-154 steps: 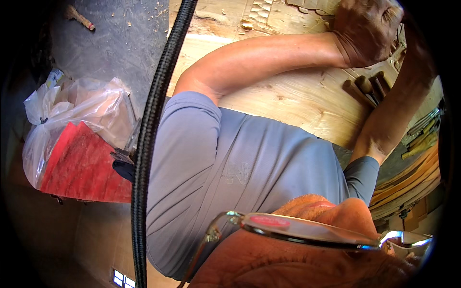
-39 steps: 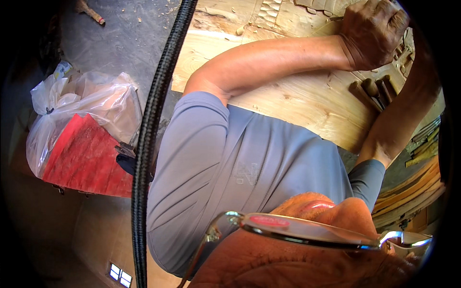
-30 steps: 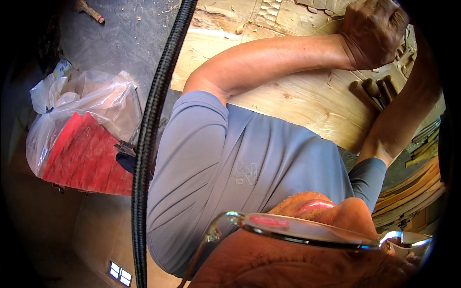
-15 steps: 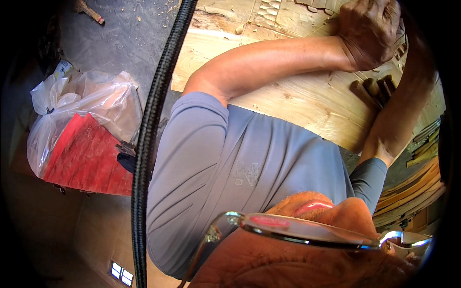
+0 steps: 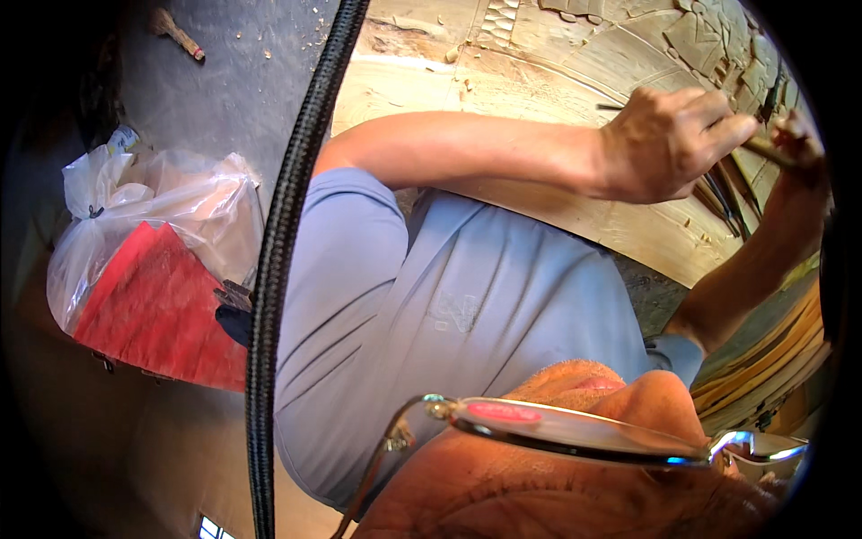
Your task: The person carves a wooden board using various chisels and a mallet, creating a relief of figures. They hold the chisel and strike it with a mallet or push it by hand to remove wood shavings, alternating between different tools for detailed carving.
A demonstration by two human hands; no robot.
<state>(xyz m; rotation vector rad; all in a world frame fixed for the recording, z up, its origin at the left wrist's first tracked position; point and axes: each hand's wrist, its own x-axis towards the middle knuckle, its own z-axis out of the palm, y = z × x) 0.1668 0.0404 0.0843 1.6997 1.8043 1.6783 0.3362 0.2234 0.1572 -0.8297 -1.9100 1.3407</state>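
Observation:
My left hand (image 5: 664, 144) is closed in a fist over the carved board, on the right side. It grips what looks like a carving chisel (image 5: 774, 154); a thin dark shaft pokes out at the left of the fist and a wooden handle at the right. That handle runs into my right hand (image 5: 801, 142), whose fingers curl round it, dim near the picture's rim. Below the hands several chisels (image 5: 723, 202) lie together on the light wooden board (image 5: 512, 90), which bears carved relief and loose chips.
At the left stand a knotted clear plastic bag (image 5: 211, 193) and a red ribbed object (image 5: 166, 296). A short wooden stick (image 5: 178, 36) lies on the grey floor. A black braided cable (image 5: 296, 180) crosses the view. Bent wooden strips (image 5: 763, 368) are at the lower right.
My left hand has come nearer my body, baring carved relief beyond it. The tool's handle between both hands now shows. My right forearm has moved slightly, and the view has shifted a little.

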